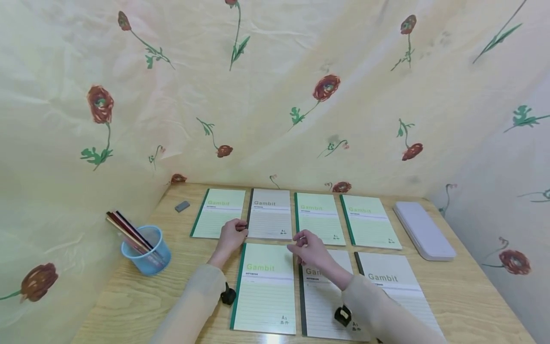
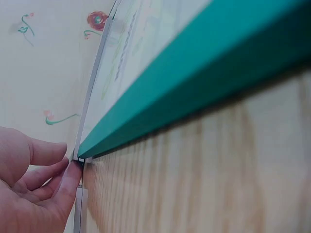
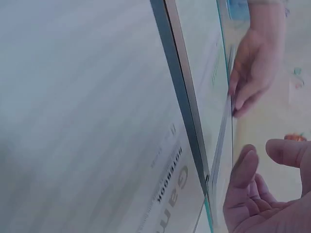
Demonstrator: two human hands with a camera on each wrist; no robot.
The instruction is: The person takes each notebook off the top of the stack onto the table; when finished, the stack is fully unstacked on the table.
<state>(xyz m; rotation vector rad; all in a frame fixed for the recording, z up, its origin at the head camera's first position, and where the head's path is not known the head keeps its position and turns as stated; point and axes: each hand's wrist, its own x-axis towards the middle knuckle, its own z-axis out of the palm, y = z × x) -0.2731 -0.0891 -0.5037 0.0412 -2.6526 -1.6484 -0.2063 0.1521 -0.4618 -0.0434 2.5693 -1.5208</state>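
My left hand [image 1: 232, 236] is at the lower left corner of a grey-spined notebook [image 1: 270, 215] in the back row. In the left wrist view, a finger of this hand [image 2: 43, 189] touches the dark spine corner while the thumb stands off the cover. My right hand [image 1: 313, 251] hovers above the gap between the rows, over a grey-spined notebook [image 1: 328, 306]. Its thumb and fingers are apart and hold nothing. A green-spined notebook [image 1: 266, 296] lies between my forearms. Left of the left hand is another green-spined notebook [image 1: 221, 215].
Two green-spined notebooks [image 1: 320, 217] lie at the back right, and a grey-spined one [image 1: 399, 282] at the front right. A pale lidded case [image 1: 423, 229] is beside them. At left stand a blue cup [image 1: 146, 260] of pencils and a grey eraser [image 1: 182, 206]. Floral cloth [image 1: 266, 95] hangs behind.
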